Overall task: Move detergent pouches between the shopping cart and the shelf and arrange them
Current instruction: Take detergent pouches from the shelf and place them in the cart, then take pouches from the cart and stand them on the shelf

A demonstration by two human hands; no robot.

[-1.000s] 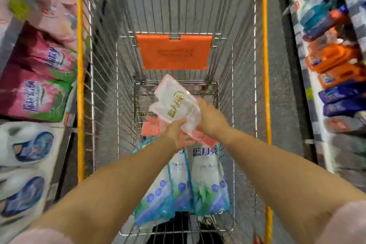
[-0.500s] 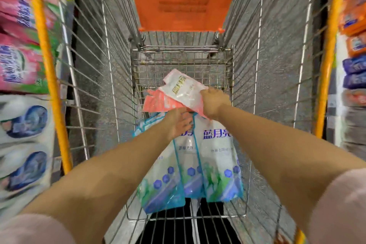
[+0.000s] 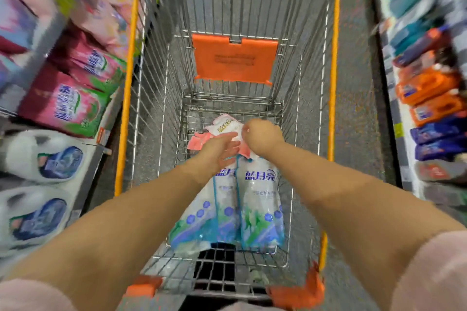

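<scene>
A white and pink detergent pouch [image 3: 223, 127] lies low in the wire shopping cart [image 3: 161, 98], over another pink pouch [image 3: 199, 141]. My right hand [image 3: 261, 135] grips its near edge with curled fingers. My left hand [image 3: 219, 150] lies beside it with fingers stretched out, touching the pouch's lower edge. Under both hands, two blue and white pouches [image 3: 257, 209] lie side by side on the cart floor, tops toward my hands.
The orange child-seat flap [image 3: 233, 59] hangs at the cart's far end. Shelves on the left carry pink pouches [image 3: 63, 103] and white and blue pouches [image 3: 45, 161]. Orange and blue packs [image 3: 429, 98] fill the right shelf. Orange rails edge the cart.
The white and pink pouch has gone down from a raised tilt to lie low in the cart. My left hand has loosened from a grip to straight fingers. The camera has drawn back.
</scene>
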